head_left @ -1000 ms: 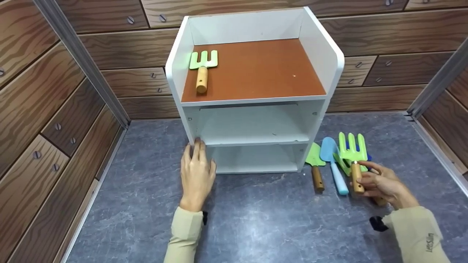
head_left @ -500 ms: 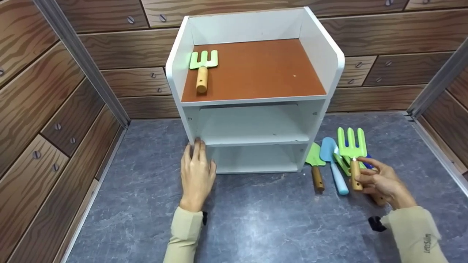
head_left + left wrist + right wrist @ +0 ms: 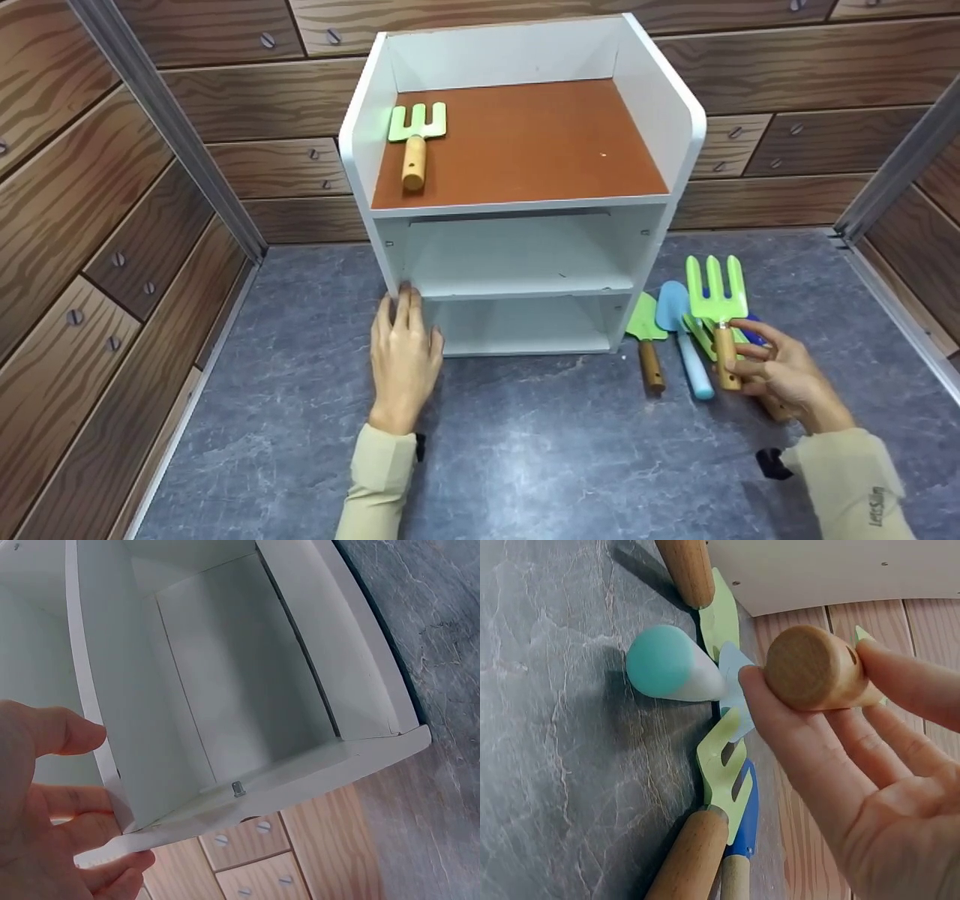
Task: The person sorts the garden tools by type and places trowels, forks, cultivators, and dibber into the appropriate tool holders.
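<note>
Right hand (image 3: 784, 376), fork (image 3: 718, 308) (green) between fingertips (image 3: 754, 684).

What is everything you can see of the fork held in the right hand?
The fork has a light green head with three tines and a short, rounded handle that looks like wood, with a hole near its end. The right hand holds it by the handle. It is raised off the grey surface, tines uppermost in the head view, right of the white shelf unit.
</note>
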Tool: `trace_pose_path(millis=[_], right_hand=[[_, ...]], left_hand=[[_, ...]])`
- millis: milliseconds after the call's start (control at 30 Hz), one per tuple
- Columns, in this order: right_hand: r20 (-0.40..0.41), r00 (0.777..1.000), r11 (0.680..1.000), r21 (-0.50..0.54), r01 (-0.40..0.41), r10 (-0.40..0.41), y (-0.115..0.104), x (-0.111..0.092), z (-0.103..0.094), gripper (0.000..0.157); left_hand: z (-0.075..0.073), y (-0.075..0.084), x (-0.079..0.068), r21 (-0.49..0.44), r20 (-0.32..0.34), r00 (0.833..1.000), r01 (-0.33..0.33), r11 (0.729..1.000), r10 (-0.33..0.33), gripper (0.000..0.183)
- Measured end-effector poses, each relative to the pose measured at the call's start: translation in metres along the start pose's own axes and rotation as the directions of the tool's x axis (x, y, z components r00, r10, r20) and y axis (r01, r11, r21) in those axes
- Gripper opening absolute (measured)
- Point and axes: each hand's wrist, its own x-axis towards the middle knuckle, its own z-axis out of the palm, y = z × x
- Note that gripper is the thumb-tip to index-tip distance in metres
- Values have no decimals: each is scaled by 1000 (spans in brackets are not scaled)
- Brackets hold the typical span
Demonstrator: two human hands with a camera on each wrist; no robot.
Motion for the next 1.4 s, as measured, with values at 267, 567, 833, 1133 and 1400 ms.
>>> trace_pose_path(millis=[267,567,833,1133,1400], right_hand=[[-8,996,994,64,84,-84,1,-5,3,59],[-2,984,972,156,174,-175,-1,-6,8,60],[-5,966,951,174,255,-258,-1,-4,13,63],[29,945,935,159,317,-325,-4,-3,19,63],[43,944,934,164,316,-327,-7,-2,23,63]], left_hand=[[0,0,-1,15,-5,1000,-14,1000,14,58],[1,0,0,21,-9,1000,-14,1000,14,60],[1,0,1,17,-10,1000,-13,1000,14,59],[0,-1,0,18,-19,1000,-18,1000,19,58],[0,-1,0,19,-21,999,-25,999,26,58]])
